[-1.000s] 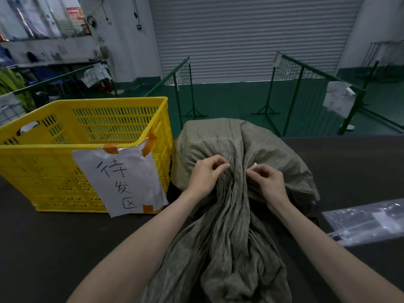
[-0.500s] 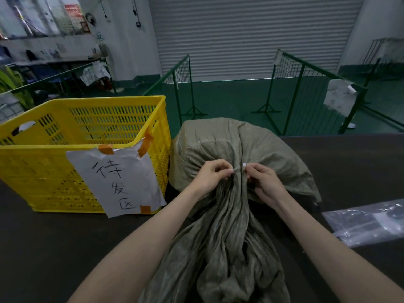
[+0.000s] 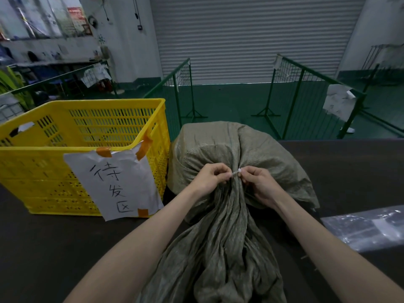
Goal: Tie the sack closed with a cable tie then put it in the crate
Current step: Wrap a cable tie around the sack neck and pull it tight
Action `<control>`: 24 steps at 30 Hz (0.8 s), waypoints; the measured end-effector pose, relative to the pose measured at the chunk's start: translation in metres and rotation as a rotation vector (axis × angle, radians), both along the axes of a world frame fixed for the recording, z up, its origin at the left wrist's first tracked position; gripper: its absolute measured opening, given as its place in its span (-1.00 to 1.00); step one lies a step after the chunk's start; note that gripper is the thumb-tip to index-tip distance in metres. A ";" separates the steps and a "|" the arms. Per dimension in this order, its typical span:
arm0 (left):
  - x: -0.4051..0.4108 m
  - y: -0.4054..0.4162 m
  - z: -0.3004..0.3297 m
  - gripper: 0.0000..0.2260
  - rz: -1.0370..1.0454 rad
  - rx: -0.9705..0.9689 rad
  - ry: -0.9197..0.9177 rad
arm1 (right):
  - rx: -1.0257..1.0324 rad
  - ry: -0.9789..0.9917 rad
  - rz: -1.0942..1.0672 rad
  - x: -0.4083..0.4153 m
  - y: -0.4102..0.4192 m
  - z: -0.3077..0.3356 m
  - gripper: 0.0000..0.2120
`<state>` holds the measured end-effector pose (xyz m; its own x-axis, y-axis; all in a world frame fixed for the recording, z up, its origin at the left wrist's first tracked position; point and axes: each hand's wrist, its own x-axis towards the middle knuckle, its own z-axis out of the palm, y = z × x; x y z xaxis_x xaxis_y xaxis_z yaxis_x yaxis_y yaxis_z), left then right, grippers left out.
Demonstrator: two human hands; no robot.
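Note:
A filled grey-green woven sack (image 3: 269, 154) lies on the dark table, its loose mouth gathered into a neck that trails toward me. A thin white cable tie (image 3: 237, 171) crosses the neck. My left hand (image 3: 211, 178) pinches one end of the tie on the neck's left side. My right hand (image 3: 260, 182) pinches the other end, with the tie's head, on the right side. The fingertips almost meet. To the left of the sack stands the yellow slotted crate (image 3: 54, 171), which looks empty inside.
A white paper sign (image 3: 113, 180) with handwritten characters is taped to the crate's front. A clear plastic bag (image 3: 367, 228) lies on the table at the right. Green wire barriers (image 3: 301, 95) stand beyond the table's far edge.
My two hands have come together over the sack's neck, bringing the cable tie's ends close. The sack and crate have stayed where they were.

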<state>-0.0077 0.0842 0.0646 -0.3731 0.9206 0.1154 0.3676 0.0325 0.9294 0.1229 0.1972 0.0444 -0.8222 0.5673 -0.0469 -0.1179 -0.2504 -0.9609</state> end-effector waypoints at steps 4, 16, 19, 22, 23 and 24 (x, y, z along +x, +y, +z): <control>-0.003 0.001 -0.002 -0.86 -0.014 -0.031 0.026 | 0.013 -0.010 0.016 0.001 0.000 0.000 -0.77; 0.002 0.000 -0.004 -0.88 0.021 0.051 -0.109 | 0.223 -0.069 -0.120 -0.001 -0.005 -0.005 -0.78; 0.006 0.000 -0.005 -0.84 0.059 0.092 -0.124 | 0.270 -0.092 -0.129 -0.001 -0.009 -0.001 -0.81; 0.007 0.001 -0.007 -0.85 0.098 0.118 -0.114 | 0.287 -0.117 -0.122 0.001 -0.010 0.004 -0.90; 0.007 0.001 -0.008 -0.85 0.110 0.122 -0.106 | 0.270 -0.124 -0.119 0.002 -0.010 0.007 -0.93; 0.007 0.001 -0.008 -0.85 0.121 0.123 -0.097 | 0.242 -0.131 -0.115 0.003 -0.010 0.009 -0.92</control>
<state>-0.0010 0.0850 0.0564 -0.4947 0.8497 0.1823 0.2763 -0.0451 0.9600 0.1263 0.1872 0.0539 -0.7476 0.6641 -0.0007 -0.0029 -0.0043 -1.0000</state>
